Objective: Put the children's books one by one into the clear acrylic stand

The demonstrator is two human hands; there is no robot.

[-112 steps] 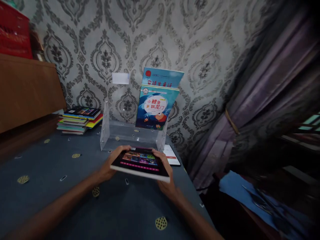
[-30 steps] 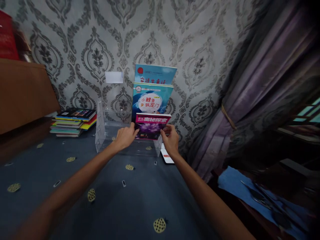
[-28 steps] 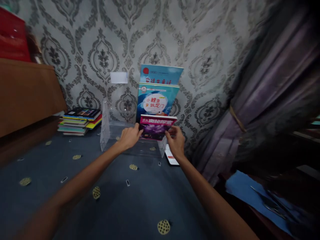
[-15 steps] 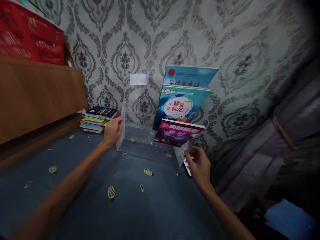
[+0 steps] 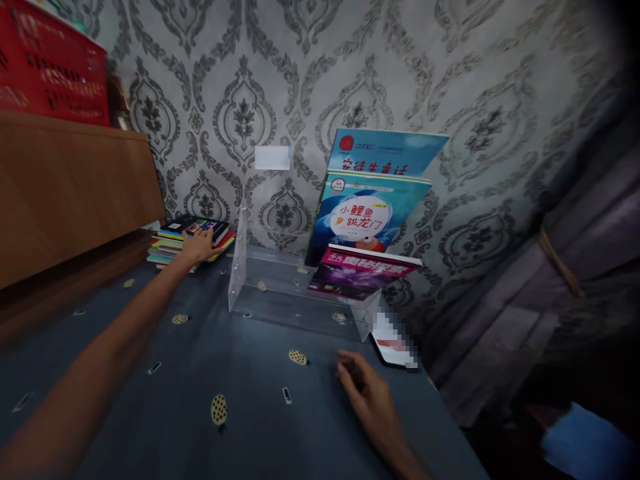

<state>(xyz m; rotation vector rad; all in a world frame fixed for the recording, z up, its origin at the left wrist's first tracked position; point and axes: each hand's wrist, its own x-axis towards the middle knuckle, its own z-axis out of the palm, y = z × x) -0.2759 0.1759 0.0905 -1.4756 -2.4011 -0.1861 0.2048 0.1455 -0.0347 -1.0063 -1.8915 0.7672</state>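
My left hand (image 5: 199,246) reaches to a stack of books (image 5: 167,245) at the left, with its fingers spread over the front edge of the black top book (image 5: 219,230). Over the dark cloth, my right hand (image 5: 369,392) has loosely bent fingers and holds nothing. Between the hands stands a clear acrylic tiered rack (image 5: 295,307). Toward its right end lean a pink and purple book (image 5: 363,272), a blue book with a white oval title (image 5: 373,212) and, at the back, another blue book (image 5: 393,148).
A phone (image 5: 395,343) lies beside the rack's right end. Patterned wallpaper rises behind. A wooden cabinet (image 5: 75,187) carrying a red basket (image 5: 55,70) overhangs at the left. A tied curtain (image 5: 515,300) hangs at the right. The table has a dark printed cloth (image 5: 260,420).
My left hand has left the rack's left side and moved left onto the book stack. My right hand has let go of the rack's right end and drawn back toward me.
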